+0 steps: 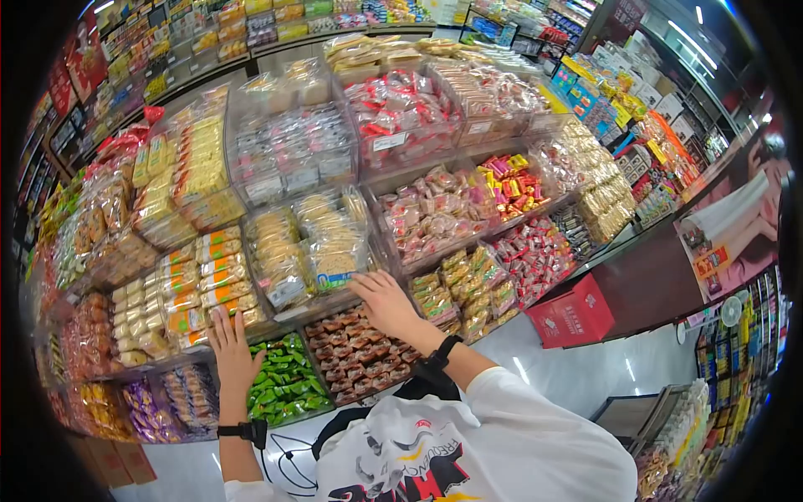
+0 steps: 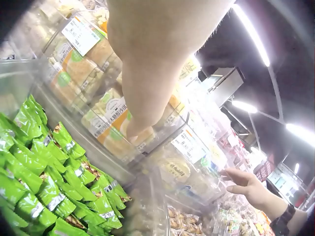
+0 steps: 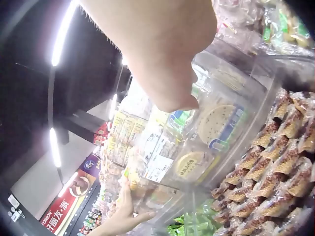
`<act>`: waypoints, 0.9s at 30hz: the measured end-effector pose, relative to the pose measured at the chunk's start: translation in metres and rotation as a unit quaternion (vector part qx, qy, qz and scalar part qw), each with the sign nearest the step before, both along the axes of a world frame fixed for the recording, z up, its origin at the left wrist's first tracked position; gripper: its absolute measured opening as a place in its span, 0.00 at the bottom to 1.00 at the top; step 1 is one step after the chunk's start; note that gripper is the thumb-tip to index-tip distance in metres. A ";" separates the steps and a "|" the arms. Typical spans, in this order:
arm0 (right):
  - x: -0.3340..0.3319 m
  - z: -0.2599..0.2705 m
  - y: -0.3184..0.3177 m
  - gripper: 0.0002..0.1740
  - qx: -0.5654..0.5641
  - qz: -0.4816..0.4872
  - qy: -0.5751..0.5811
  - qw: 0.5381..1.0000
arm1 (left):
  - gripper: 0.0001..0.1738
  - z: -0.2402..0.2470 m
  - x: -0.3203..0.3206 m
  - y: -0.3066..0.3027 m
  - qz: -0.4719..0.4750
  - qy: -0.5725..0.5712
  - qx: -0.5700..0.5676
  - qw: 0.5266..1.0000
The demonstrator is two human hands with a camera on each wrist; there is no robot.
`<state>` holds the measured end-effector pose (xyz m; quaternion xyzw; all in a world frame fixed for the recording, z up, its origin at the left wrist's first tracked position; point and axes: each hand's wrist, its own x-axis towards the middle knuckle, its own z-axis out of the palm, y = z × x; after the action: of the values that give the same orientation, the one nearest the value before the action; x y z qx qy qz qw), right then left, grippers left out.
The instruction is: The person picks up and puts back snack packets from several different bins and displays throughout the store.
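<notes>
In the head view my left hand point(image 1: 235, 358) reaches forward with its fingers straight. Its fingertips lie at the front of a bin of orange-and-white packaged pastries point(image 1: 227, 276), the thumb pointing toward the green-wrapped snacks point(image 1: 286, 381). My right hand point(image 1: 386, 306) extends over the front edge of a clear bin of round biscuits, its fingertips at a biscuit pack with a blue-and-green label point(image 1: 333, 269). In the right wrist view that hand's fingers point(image 3: 179, 101) are partly hidden behind its own back, close over the clear-wrapped biscuits point(image 3: 216, 125). Neither hand has anything lifted.
Brown wrapped snacks point(image 1: 355, 351) fill a low bin between the hands. Taller clear bins of pink-and-red packets point(image 1: 401, 109) rise behind. Price tags point(image 2: 81, 35) hang on the bin fronts. A red box point(image 1: 573, 314) stands on the floor at the right.
</notes>
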<state>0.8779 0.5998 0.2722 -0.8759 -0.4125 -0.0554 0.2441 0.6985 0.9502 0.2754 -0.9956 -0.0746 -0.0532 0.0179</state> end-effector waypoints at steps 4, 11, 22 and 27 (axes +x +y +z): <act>0.008 0.002 -0.008 0.31 0.016 0.028 0.022 0.999 | 0.63 0.007 -0.002 -0.003 0.001 -0.002 0.015 1.000; 0.014 0.000 -0.017 0.31 0.047 0.026 0.057 0.997 | 0.60 -0.001 -0.005 0.002 0.009 -0.002 0.017 1.000; 0.056 0.029 -0.080 0.19 0.117 0.095 0.182 0.972 | 0.41 0.028 0.019 -0.075 0.157 -0.044 -0.117 0.980; 0.122 0.023 -0.211 0.15 0.267 -0.122 0.211 0.932 | 0.33 0.045 0.061 -0.155 0.090 -0.070 -0.175 0.978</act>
<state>0.9994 0.3892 0.2955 -0.8136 -0.2110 -0.0064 0.5417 0.7599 0.7949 0.3204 -0.9664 -0.1727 -0.1072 -0.1576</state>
